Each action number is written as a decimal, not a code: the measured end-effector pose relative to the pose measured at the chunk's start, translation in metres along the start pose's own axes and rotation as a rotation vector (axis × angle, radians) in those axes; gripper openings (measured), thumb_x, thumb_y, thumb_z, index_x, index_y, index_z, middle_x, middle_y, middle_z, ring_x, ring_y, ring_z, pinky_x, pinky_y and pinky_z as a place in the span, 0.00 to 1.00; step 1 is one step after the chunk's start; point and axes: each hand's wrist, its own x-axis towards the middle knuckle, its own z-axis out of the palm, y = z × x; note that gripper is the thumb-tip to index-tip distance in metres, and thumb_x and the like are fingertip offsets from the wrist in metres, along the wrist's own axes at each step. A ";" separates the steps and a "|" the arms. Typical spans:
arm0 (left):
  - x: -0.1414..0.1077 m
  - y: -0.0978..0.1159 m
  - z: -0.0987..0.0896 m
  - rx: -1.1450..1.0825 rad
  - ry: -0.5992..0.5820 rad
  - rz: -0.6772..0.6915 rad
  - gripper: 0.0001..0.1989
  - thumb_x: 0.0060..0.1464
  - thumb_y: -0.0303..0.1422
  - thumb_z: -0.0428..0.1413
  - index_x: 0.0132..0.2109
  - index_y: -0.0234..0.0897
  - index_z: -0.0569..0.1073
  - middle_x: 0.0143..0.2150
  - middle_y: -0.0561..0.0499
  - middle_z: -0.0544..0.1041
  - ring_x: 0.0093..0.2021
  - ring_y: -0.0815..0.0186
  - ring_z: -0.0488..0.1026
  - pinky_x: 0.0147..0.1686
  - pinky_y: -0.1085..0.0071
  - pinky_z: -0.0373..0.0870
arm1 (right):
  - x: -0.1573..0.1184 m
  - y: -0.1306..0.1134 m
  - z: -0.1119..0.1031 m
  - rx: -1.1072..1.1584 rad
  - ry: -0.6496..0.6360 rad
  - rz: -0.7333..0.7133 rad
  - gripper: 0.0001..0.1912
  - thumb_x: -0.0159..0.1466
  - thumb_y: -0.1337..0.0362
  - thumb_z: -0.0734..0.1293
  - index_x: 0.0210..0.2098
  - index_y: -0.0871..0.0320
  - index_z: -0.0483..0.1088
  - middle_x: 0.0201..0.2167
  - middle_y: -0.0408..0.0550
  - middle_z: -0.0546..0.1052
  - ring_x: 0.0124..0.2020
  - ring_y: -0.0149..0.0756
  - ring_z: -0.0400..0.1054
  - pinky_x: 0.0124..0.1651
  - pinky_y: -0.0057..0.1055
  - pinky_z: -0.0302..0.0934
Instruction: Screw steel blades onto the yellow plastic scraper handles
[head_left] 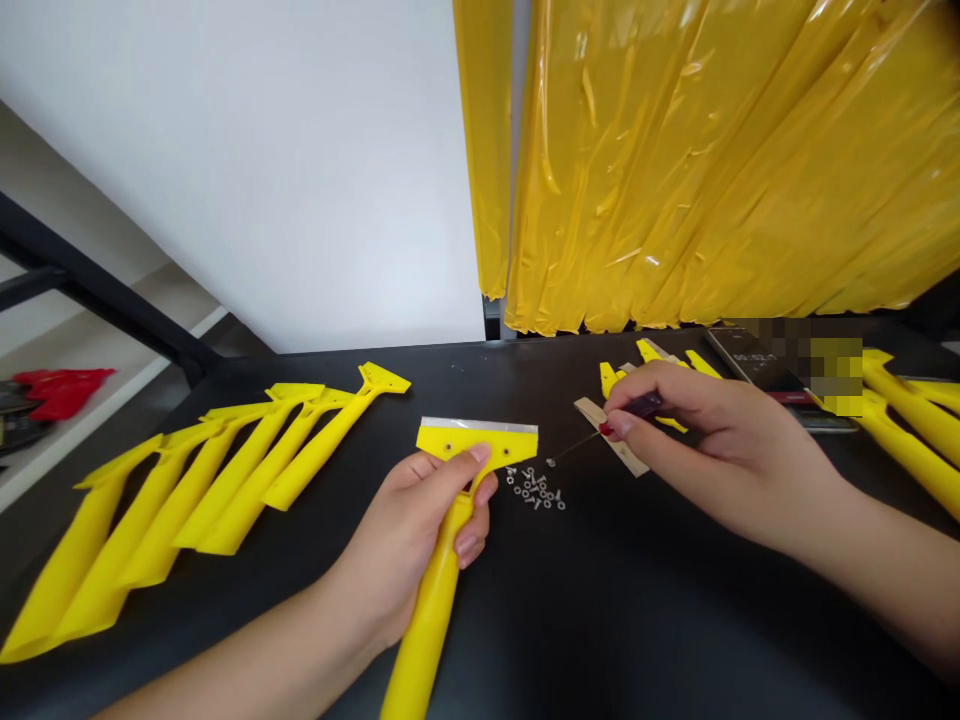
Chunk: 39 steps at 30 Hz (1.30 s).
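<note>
My left hand [431, 520] is closed around the neck of a yellow scraper [427, 620], its thumb on the yellow head. A thin metallic blade edge [480, 425] shows along the top of that head, which has small screw holes. In my right hand [697, 450] is a screwdriver [642, 404] with a dark and red handle, pinched between thumb and fingers. Its thin shaft points down left, and a small screw [551, 463] is at its tip. Small screws and nuts [536, 490] lie in a loose pile just right of the scraper head.
Several yellow scrapers [225, 470] lie in a row on the black table [570, 620] at left, more handles [907, 430] at right. Behind my right hand are a paper-like strip [637, 460], yellow head pieces [701, 362] and a phone [742, 352]. Yellow plastic sheeting [712, 180] hangs behind.
</note>
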 end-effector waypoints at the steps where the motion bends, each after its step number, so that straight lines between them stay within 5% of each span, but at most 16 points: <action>1: 0.000 0.000 0.000 -0.001 0.003 0.000 0.21 0.66 0.44 0.59 0.28 0.36 0.71 0.16 0.56 0.63 0.19 0.71 0.59 0.23 0.74 0.57 | 0.000 0.001 0.000 -0.009 0.001 -0.002 0.05 0.74 0.58 0.67 0.43 0.49 0.74 0.36 0.46 0.78 0.36 0.40 0.70 0.37 0.36 0.62; 18: 0.001 0.000 0.000 0.001 0.022 -0.009 0.20 0.65 0.43 0.60 0.28 0.37 0.71 0.16 0.56 0.63 0.19 0.72 0.59 0.22 0.75 0.56 | 0.001 0.005 -0.001 -0.114 -0.001 -0.046 0.03 0.72 0.60 0.67 0.42 0.49 0.73 0.35 0.45 0.78 0.33 0.39 0.70 0.37 0.37 0.61; 28: -0.001 -0.008 0.001 -0.075 -0.022 -0.111 0.20 0.65 0.43 0.61 0.29 0.36 0.71 0.17 0.56 0.63 0.19 0.73 0.58 0.21 0.76 0.56 | -0.012 -0.030 0.004 0.304 0.338 0.065 0.04 0.68 0.56 0.74 0.39 0.47 0.78 0.34 0.47 0.79 0.33 0.39 0.73 0.31 0.35 0.68; 39: -0.003 -0.013 0.006 -0.188 -0.110 -0.186 0.19 0.66 0.41 0.62 0.29 0.34 0.74 0.18 0.56 0.65 0.18 0.74 0.59 0.19 0.78 0.58 | -0.014 -0.027 0.007 0.293 0.242 0.010 0.02 0.70 0.61 0.73 0.43 0.45 0.79 0.33 0.43 0.80 0.33 0.34 0.75 0.36 0.29 0.72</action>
